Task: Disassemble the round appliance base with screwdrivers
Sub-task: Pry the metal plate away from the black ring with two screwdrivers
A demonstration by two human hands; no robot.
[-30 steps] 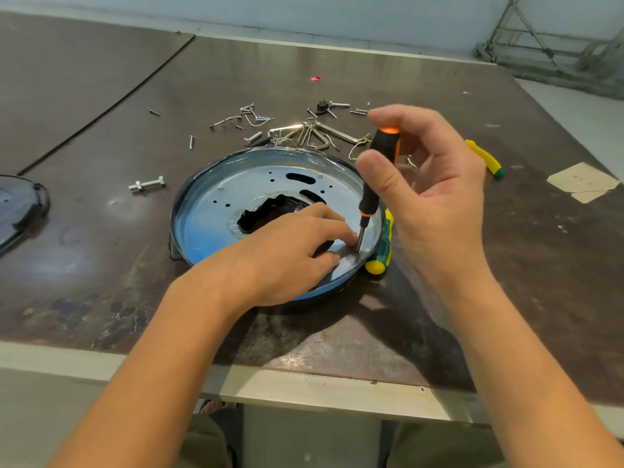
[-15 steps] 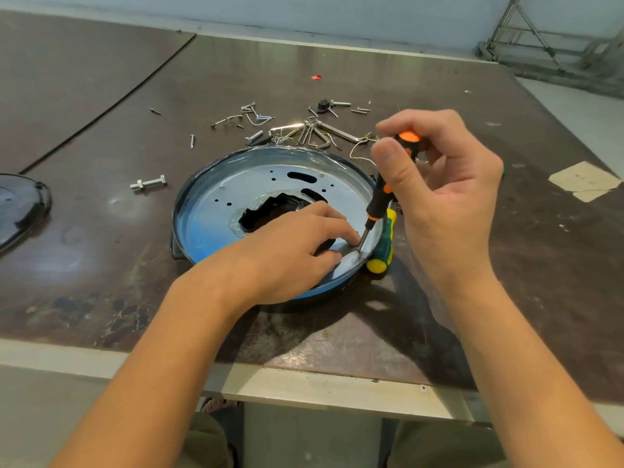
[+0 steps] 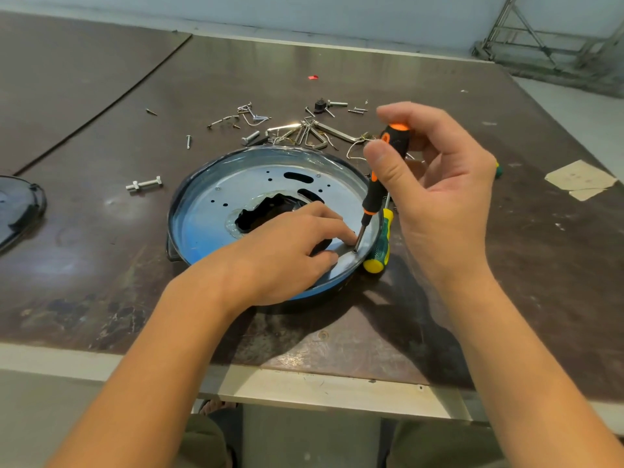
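Note:
The round appliance base, a shallow metal pan with a blue tint and a jagged black hole in its middle, sits on the table in front of me. My left hand presses down on its near right part, fingers bent beside a screw near the rim. My right hand grips the black and orange screwdriver by its handle top. The tool leans a little left, its tip set on that screw at the pan's right rim.
A green and yellow screwdriver lies against the pan's right side. Loose screws, hex keys and wire clips are scattered behind the pan. A bolt with nut lies to the left, a black cover at the far left edge, tape scraps at right.
My right hand and the screwdriver handle have shifted to the right and turned, while the tip stays on the same screw. My left hand holds its place on the pan.

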